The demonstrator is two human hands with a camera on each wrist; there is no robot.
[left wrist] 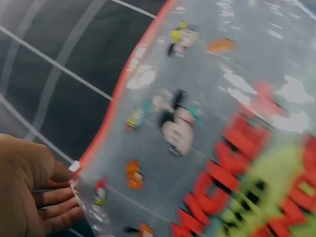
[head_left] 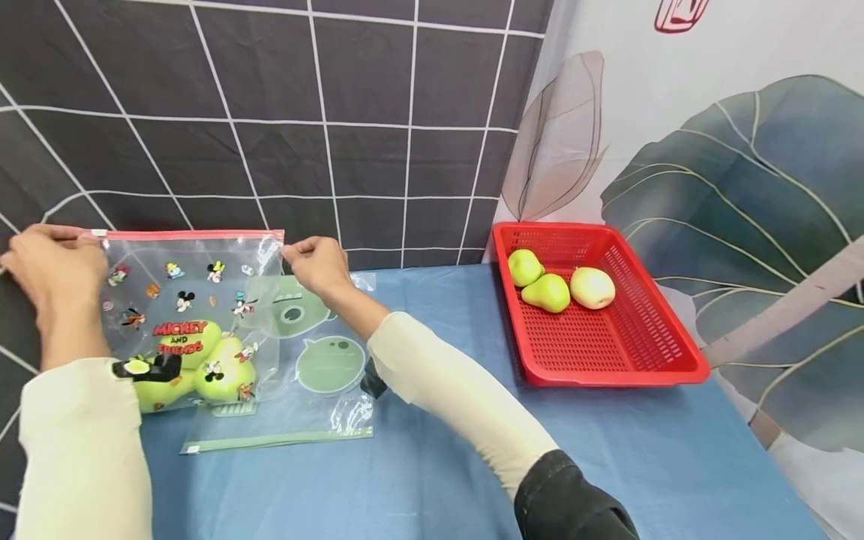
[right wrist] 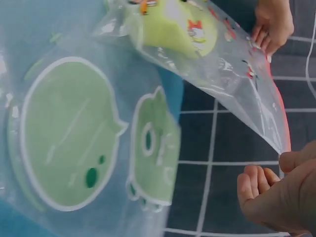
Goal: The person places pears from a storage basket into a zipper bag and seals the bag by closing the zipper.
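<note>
Both hands hold up a clear zip bag [head_left: 223, 300] by the two ends of its red top strip; cartoon figures and red lettering are printed on it. Several green pears [head_left: 226, 367] lie in the bottom of this bag. My left hand [head_left: 64, 266] pinches the corner with the white slider, as the left wrist view shows close up. At the opposite corner, the right hand [head_left: 320, 262] pinches the strip's end between thumb and finger. Underneath and to the right, a second clear bag [head_left: 331, 405] with green printed shapes and a green strip lies flat on the table.
On the right of the blue tabletop [head_left: 439, 450] stands a red plastic basket [head_left: 648, 352]. It contains two green pears [head_left: 547, 292] and a pale round fruit [head_left: 592, 288]. A dark tiled backdrop [head_left: 270, 157] rises behind the table. A small black object [head_left: 373, 381] sits beside the flat bag.
</note>
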